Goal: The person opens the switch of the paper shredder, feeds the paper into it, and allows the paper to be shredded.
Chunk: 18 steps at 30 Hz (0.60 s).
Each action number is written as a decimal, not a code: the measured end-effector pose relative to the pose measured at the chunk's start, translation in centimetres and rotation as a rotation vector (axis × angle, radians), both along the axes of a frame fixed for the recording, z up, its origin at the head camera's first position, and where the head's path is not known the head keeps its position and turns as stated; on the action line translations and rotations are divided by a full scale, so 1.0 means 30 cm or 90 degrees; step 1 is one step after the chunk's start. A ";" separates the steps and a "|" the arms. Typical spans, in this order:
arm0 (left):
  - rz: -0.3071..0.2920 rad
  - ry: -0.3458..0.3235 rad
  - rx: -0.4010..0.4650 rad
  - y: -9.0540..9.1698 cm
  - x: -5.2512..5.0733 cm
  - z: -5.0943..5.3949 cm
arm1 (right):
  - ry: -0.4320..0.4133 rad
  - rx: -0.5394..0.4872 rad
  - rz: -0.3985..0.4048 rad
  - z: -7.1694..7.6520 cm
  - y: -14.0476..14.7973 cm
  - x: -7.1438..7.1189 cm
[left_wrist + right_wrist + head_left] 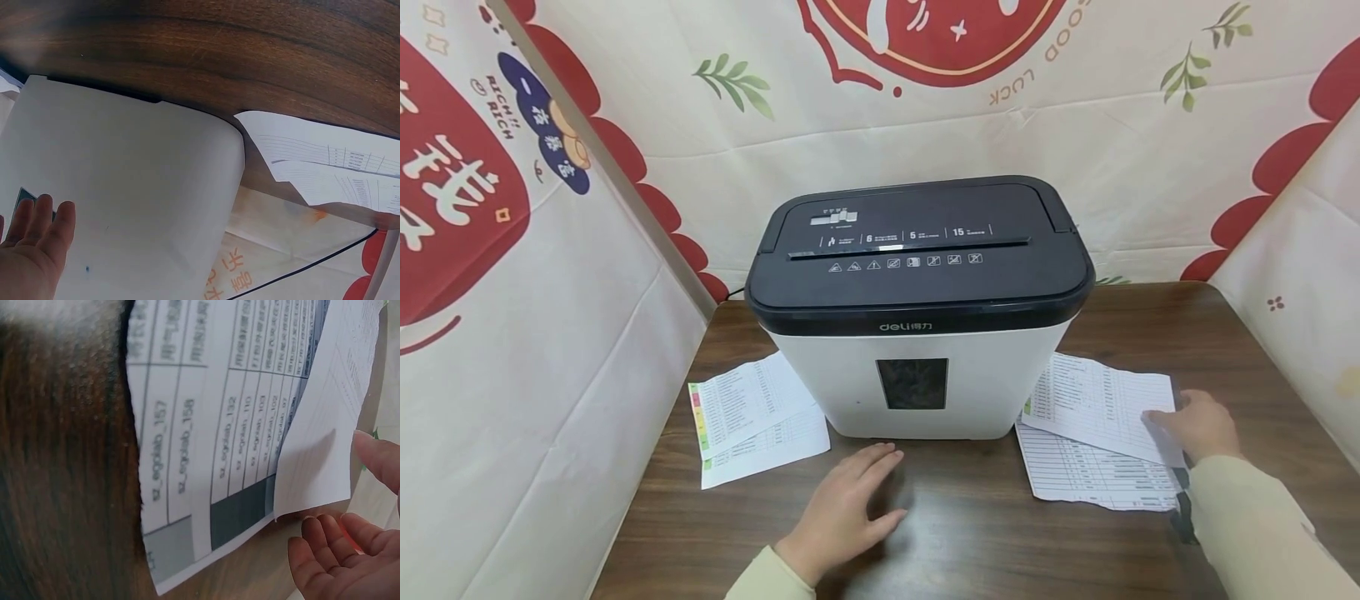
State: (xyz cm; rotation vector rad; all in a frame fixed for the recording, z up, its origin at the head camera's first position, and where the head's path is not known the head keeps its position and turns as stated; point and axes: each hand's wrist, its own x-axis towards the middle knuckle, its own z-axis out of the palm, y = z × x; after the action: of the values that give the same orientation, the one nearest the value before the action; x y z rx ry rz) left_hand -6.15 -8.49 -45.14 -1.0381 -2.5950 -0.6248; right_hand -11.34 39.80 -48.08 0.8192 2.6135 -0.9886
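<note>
A paper shredder (917, 275) with a black top and a white body stands upright on the table. In front of it my left hand (850, 504) hovers over or rests on the wood, fingers spread and holding nothing; the left wrist view shows its fingers (59, 234) before the white body. My right hand (1202, 427) is at the outer edge of the upper printed sheet (1105, 404), to the shredder's right. The right wrist view has its thumb (378, 459) by that sheet's edge, with the fingers apart from it. Under it lies another printed sheet (1093, 473).
Two overlapping printed sheets (767, 446) lie left of the shredder, one with a coloured strip. The shredder's narrow slot (910, 248) runs across its lid. Patterned white-and-red cloth (880, 137) hangs behind and at both sides of the brown wooden table (970, 517).
</note>
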 end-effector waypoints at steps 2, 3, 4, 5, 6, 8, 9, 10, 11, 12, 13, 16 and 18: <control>-0.002 0.002 0.001 -0.001 0.000 -0.003 | -0.005 -0.004 -0.006 -0.005 0.003 -0.002; -0.002 0.004 0.000 -0.001 0.001 -0.004 | -0.008 -0.005 -0.010 -0.008 0.004 -0.005; -0.002 0.006 -0.001 -0.002 0.002 -0.005 | -0.010 -0.007 -0.013 -0.012 0.005 -0.006; -0.001 0.006 -0.003 -0.003 0.002 -0.005 | -0.011 -0.007 -0.015 -0.014 0.005 -0.007; -0.002 0.007 -0.003 -0.004 0.002 -0.006 | -0.012 -0.006 -0.015 -0.015 0.006 -0.009; -0.003 0.012 -0.002 -0.004 0.002 -0.009 | -0.015 -0.007 -0.019 -0.017 0.006 -0.009; -0.004 0.013 -0.003 -0.004 0.001 -0.010 | -0.016 -0.006 -0.019 -0.017 0.006 -0.009; -0.005 0.014 -0.001 -0.004 0.001 -0.011 | -0.017 -0.004 -0.017 -0.018 0.008 -0.010; -0.005 0.015 0.000 -0.004 0.000 -0.012 | -0.016 -0.001 -0.014 -0.017 0.009 -0.011; -0.006 0.016 0.001 -0.003 0.000 -0.013 | -0.017 0.001 -0.011 -0.017 0.010 -0.011; -0.007 0.017 0.003 -0.003 -0.001 -0.013 | -0.017 0.004 -0.008 -0.017 0.012 -0.013; -0.007 0.021 0.005 -0.001 -0.001 -0.015 | -0.017 0.013 -0.004 -0.016 0.011 -0.018; -0.007 0.023 0.005 0.000 -0.002 -0.017 | -0.021 0.017 -0.001 -0.017 0.009 -0.021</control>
State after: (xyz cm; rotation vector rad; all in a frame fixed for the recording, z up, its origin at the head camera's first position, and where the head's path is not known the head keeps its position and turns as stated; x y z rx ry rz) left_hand -6.20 -8.50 -45.64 -1.0527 -2.5551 -0.6138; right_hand -11.97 40.06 -48.60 0.8362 2.6039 -0.9357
